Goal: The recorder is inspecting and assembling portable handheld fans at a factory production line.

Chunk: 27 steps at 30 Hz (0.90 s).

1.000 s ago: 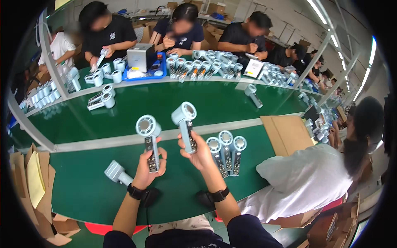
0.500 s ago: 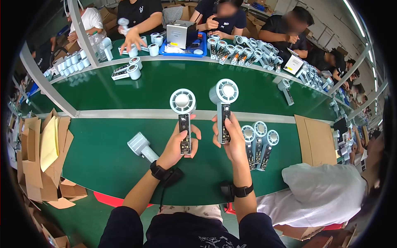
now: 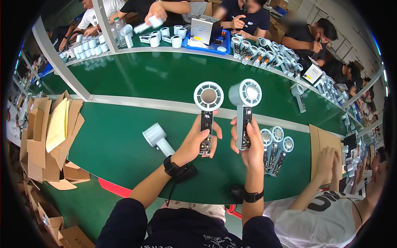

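Note:
My left hand (image 3: 201,138) holds a handheld fan (image 3: 209,96) upright by its handle, thumb pressed on the exposed black circuit board. My right hand (image 3: 249,138) grips a second light-blue handheld fan (image 3: 245,94) in the same way. The two fans are side by side above the green table, round heads up, and do not touch. A third handheld fan (image 3: 158,138) lies on the table left of my left hand. Right of my right hand, several more fans (image 3: 277,144) lie close together with their boards showing.
A metal rail (image 3: 165,104) crosses behind the table. Beyond it, co-workers sit by rows of fans (image 3: 269,53) and a blue tray (image 3: 206,48). Cardboard boxes (image 3: 37,144) stand at left. At right, another person's hands (image 3: 328,161) are over a cardboard sheet (image 3: 320,138).
The view has shifted, so most things appear further right. Both hands keep their fans. The person at right now has hands over the cardboard, and a co-worker across has lifted a fan part.

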Available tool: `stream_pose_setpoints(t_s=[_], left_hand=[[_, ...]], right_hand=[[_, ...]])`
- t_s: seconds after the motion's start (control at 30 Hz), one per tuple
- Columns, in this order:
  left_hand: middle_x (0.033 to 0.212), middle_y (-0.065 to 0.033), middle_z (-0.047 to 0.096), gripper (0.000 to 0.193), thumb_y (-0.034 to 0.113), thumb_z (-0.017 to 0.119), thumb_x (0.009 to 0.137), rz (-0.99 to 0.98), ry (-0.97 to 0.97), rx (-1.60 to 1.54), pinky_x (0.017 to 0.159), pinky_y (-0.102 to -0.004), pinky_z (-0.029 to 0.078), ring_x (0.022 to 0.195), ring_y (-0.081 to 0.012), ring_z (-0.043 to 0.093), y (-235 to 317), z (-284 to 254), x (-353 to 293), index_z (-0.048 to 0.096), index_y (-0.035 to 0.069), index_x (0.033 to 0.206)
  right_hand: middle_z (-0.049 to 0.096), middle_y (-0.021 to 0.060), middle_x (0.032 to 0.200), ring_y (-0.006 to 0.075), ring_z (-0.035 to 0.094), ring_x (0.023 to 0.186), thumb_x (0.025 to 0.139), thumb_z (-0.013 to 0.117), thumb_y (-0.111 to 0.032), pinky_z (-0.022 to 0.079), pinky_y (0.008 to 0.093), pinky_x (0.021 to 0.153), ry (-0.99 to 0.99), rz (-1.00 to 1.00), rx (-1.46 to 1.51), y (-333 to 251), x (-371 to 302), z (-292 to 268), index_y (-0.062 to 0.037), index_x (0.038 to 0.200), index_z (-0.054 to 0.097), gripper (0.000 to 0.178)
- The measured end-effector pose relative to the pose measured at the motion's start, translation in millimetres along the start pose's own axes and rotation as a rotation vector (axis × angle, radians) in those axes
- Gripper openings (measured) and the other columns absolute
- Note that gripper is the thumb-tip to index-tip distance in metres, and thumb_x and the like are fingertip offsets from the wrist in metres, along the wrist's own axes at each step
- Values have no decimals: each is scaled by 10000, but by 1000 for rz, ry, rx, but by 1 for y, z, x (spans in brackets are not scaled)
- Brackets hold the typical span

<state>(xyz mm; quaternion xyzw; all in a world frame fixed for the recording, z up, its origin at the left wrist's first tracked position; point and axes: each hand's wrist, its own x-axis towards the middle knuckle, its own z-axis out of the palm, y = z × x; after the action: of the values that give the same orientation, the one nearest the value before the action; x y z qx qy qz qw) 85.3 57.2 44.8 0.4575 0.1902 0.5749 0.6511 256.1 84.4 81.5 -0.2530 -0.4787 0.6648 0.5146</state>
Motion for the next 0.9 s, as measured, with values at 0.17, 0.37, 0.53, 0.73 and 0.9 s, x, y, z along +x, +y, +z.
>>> stream_pose_setpoints(t_s=[0.17, 0.37, 0.53, 0.73, 0.9], left_hand=[[953, -137, 514, 572, 305, 416, 951, 29, 18, -7, 331, -221, 342, 457, -158, 537, 0, 0, 1, 168, 73, 1411], [947, -136, 516, 561, 310, 418, 949, 9, 32, -14, 325, -222, 334, 448, -158, 533, 2, -1, 1, 187, 63, 1395], [939, -134, 519, 550, 307, 417, 949, -6, 54, 7, 320, -222, 327, 442, -152, 528, 3, -2, 0, 196, 57, 1387], [926, -133, 521, 545, 298, 423, 947, 1, 23, 9, 316, -215, 326, 439, -146, 530, -1, -3, 0, 203, 54, 1381], [915, -132, 520, 527, 272, 414, 949, 15, 20, 17, 315, -209, 331, 438, -146, 532, 1, 0, -1, 205, 59, 1384]], right_hand=[[478, 78, 722, 89, 398, 505, 967, 369, -304, 326, 211, 374, 19, 2, -10, 0, 0, -1, 26, 1092, 458, 365], [476, 75, 707, 89, 390, 481, 966, 373, -310, 318, 208, 374, 36, 2, -2, 1, 1, -2, 25, 1091, 460, 369], [478, 77, 710, 90, 395, 486, 967, 371, -308, 319, 206, 375, 15, 10, 1, 2, 1, -2, 24, 1092, 461, 366], [482, 84, 729, 93, 407, 501, 971, 361, -296, 325, 208, 376, 4, 18, -2, 1, 1, -3, 26, 1090, 460, 357], [485, 93, 751, 95, 412, 517, 974, 351, -288, 330, 212, 378, 6, 12, 3, 2, 1, -4, 28, 1091, 458, 354]])
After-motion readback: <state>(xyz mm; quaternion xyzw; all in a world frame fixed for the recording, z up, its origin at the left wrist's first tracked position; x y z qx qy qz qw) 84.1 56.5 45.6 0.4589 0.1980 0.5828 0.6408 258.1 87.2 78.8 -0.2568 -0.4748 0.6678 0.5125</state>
